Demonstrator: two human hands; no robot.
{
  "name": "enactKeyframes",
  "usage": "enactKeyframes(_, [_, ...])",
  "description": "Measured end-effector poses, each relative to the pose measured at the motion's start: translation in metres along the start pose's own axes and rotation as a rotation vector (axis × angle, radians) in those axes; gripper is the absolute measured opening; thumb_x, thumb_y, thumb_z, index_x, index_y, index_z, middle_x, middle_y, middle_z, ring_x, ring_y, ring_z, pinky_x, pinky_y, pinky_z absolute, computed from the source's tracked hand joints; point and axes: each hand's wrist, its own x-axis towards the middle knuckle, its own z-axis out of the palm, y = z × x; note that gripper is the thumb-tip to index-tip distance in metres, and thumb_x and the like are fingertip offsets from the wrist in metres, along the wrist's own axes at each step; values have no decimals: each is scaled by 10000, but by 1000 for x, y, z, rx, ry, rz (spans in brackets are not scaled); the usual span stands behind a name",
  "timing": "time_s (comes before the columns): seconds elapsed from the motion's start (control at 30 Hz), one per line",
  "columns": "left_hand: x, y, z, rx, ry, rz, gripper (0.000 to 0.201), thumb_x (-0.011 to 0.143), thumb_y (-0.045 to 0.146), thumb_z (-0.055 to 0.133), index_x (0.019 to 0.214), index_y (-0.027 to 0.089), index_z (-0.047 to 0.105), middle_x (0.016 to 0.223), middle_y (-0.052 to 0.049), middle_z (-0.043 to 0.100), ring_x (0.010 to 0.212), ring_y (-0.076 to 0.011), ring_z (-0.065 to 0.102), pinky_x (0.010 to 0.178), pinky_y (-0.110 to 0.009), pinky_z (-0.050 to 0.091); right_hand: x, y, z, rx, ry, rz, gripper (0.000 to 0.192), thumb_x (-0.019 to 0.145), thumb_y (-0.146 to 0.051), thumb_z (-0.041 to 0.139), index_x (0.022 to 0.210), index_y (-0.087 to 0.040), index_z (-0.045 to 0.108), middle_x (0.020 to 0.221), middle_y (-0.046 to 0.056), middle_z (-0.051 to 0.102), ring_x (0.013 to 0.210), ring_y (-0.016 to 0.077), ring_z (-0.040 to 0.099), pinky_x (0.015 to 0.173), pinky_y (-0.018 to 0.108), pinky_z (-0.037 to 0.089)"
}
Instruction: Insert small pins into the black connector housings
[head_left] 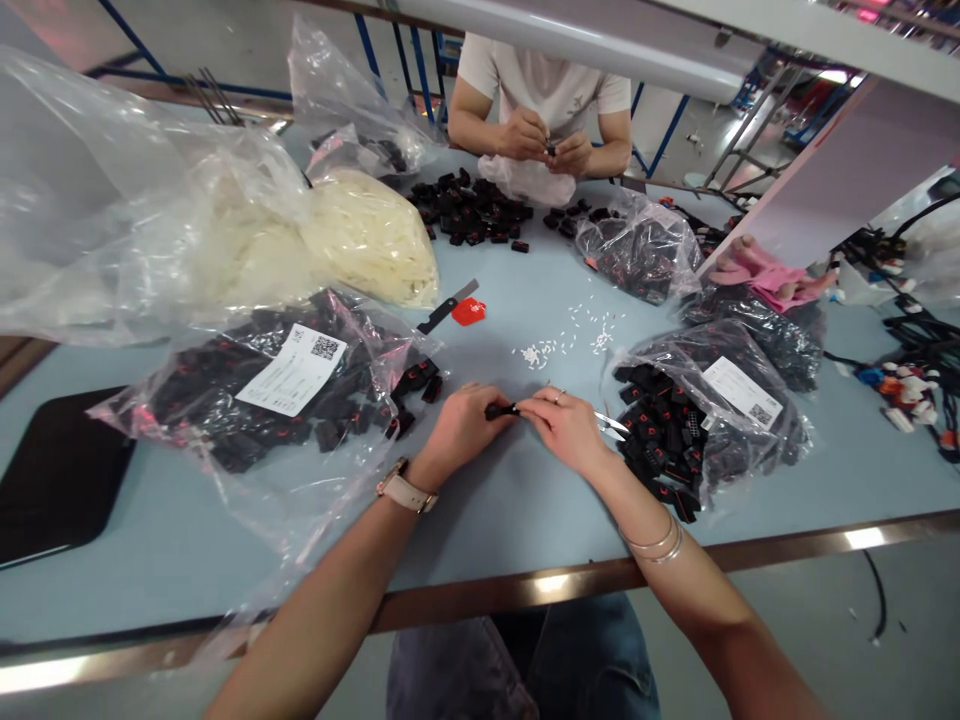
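Both hands on one little black connector

My left hand (459,428) and right hand (564,428) have fingers pinched on the black connector (501,410), just above the worktop (487,510), between two bags of connectors (255,390).

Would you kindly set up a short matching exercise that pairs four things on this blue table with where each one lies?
Things:
1. small black part
2. red piece
3. labelled bag of black parts
4. pink gloves

Places:
A. far right edge of the table
B. left of the left hand
C. pinched between the left hand and the right hand
D. middle of the table, beside a dark-handled blade

Pairs: 1-C, 2-D, 3-B, 4-A
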Motion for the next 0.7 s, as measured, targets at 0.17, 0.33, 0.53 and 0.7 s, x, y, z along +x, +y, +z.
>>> enactKeyframes(0.17, [1,-3,2,-16,19,-12,61,744,192,673,711,177,624,710,-14,649,706,-173,579,657,-295,458,0,-3,0,-100,-59,-25,289,937,-273,425,1088,-304,671,981,17,672,796,131,615,684,242,426])
enactKeyframes(0.33, [1,-4,2,-4,24,14,57,737,193,675,705,181,629,697,-11,652,686,-164,588,639,-278,456,4,-11,-3,-55,-83,23,265,925,-242,445,1034,-255,686,946,35,679,763,145,627,664,255,430])
enactKeyframes(0.53, [0,-4,1,39,34,31,122,752,279,679,705,182,621,679,-14,645,675,-165,586,611,-267,449,5,-8,-3,302,124,236,188,847,-359,595,884,-204,696,747,-1,691,657,111,608,680,214,453])
enactKeyframes(0.7, [0,-6,1,35,28,50,87,739,243,692,717,183,633,684,-16,653,682,-172,591,610,-270,451,7,-3,-5,370,124,200,138,853,-289,585,844,-223,706,762,-3,693,698,114,613,698,219,460])
